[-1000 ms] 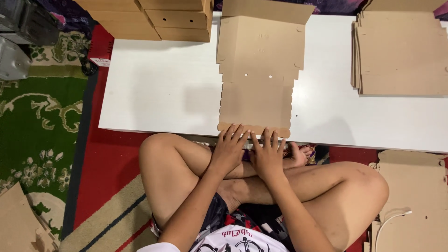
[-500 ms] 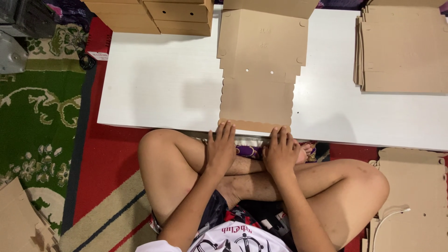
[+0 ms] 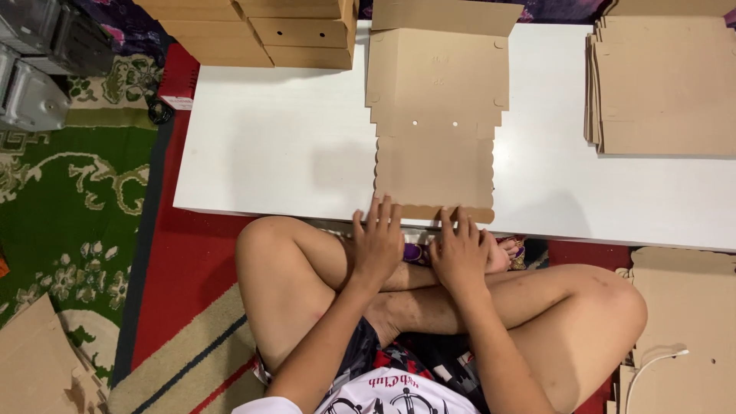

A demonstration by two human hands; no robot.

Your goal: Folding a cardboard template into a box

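Observation:
A flat, unfolded brown cardboard box blank [image 3: 435, 123] lies on the low white table [image 3: 284, 146], its scalloped near flap reaching the table's front edge. My left hand [image 3: 377, 241] has its fingers spread at the blank's near left corner, fingertips touching the edge. Just right of it, my right hand [image 3: 458, 251] rests with fingertips on the near flap. Neither hand grips anything. I sit cross-legged, knees under the table edge.
A stack of flat cardboard blanks [image 3: 665, 84] sits at the table's right. Folded brown boxes [image 3: 264, 29] are piled at the far left. More cardboard lies on the floor at right [image 3: 682, 330] and lower left [image 3: 34, 364]. A green patterned rug [image 3: 69, 207] covers the floor at left.
The view shifted slightly. My hands spread a little apart along the near flap's edge, and the blank sits a bit farther onto the table.

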